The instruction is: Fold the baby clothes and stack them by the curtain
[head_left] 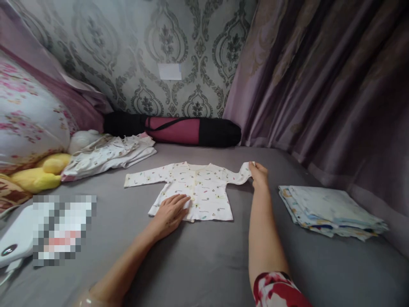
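A small white baby shirt (204,187) with a coloured print lies spread flat on the grey bed sheet (204,264), both sleeves out. My left hand (171,213) rests flat on its lower left hem, fingers stretched out. My right hand (258,175) pinches the end of the shirt's right sleeve, lifting it slightly off the sheet.
A stack of folded cloths (332,213) lies to the right. A heap of unfolded baby clothes (111,155) sits at the back left beside a yellow soft toy (41,172) and floral pillow (28,115). A black and maroon rolled bag (179,130) lies along the wall. Purple curtains (335,85) hang on the right.
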Tool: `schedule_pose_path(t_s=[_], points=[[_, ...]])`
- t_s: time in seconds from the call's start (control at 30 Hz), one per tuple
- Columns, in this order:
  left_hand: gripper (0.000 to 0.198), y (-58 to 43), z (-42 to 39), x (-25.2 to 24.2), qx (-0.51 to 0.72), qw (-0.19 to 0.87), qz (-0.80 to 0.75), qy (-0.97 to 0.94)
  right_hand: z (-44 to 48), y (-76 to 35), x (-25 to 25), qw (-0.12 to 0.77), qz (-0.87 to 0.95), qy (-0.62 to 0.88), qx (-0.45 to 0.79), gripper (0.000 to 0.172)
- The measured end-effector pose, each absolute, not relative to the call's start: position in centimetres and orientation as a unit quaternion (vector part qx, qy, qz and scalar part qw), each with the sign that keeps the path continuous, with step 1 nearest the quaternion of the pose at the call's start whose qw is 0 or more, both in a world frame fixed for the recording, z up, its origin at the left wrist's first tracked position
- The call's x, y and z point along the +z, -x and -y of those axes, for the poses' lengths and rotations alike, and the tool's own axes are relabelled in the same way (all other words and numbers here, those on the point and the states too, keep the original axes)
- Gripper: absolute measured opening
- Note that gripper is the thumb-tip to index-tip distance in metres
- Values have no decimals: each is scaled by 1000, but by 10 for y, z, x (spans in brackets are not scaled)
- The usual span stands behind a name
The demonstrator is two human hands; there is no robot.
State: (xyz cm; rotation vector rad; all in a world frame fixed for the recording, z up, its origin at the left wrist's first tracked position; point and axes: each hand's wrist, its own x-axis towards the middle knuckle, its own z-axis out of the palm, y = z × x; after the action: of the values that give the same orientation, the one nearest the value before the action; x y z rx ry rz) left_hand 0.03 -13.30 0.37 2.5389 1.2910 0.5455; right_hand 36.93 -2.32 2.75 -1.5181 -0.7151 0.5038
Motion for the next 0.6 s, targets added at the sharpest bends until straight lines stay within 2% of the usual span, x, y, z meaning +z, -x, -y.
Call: schedule_pose_path(t_s=[0.1,0.27,0.4,0.6], points=[[41,-10,118,19,210,140,-448,-858,25,-373,29,672,286,639,242,34],[38,-54,70,31,226,169,-402,-871,32,-381,38,672,288,633,255,48],[36,-104,28,17,234,201,-335,-890,39,-382,42,673,277,623,286,53],[41,-152,-12,-12,202,196,-295,-913,43,-397,37,692,287,585,310,56]])
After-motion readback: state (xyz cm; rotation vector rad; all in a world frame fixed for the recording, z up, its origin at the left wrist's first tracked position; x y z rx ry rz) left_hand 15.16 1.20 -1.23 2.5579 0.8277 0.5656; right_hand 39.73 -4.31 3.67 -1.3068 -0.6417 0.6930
